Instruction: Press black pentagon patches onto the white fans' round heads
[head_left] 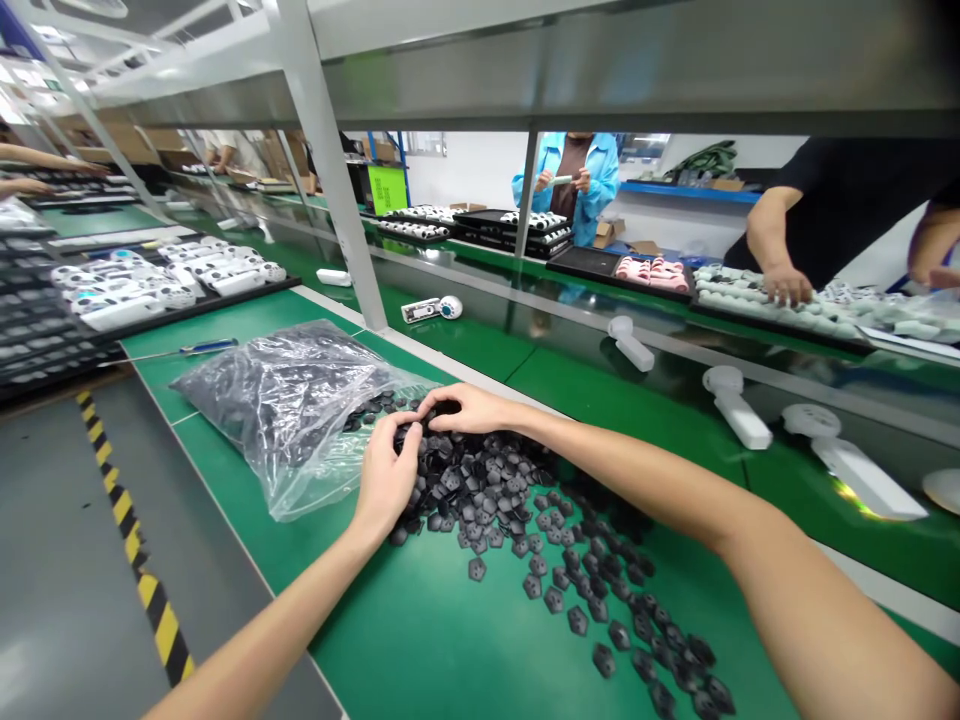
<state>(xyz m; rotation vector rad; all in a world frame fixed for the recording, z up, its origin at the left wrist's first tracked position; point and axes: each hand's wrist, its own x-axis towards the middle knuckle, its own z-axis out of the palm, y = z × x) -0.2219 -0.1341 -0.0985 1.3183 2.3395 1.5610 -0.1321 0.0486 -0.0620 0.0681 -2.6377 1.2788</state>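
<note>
At the centre of the frame, the left hand (386, 478) and right hand (472, 408) met over a heap of small dark pieces (491, 490). The left fingers were half curled, the thumb a little apart from them; the right fingers and thumb bent into a loose arch with a dark gap inside. The fingertips were down among the pieces, so whether either hand gripped one could not be told.

The pieces were dark grey to black, flat and five-sided, with small holes. They lay heaped on the green worktop (450, 630) at the centre and strewn in a thinning trail toward the lower right. More filled a clear, crinkled plastic bag (300, 385) left of centre, its mouth toward the hands.

A bright green panel (388, 190), upper centre-left, bore dark marks like characters, too small to read.
</note>
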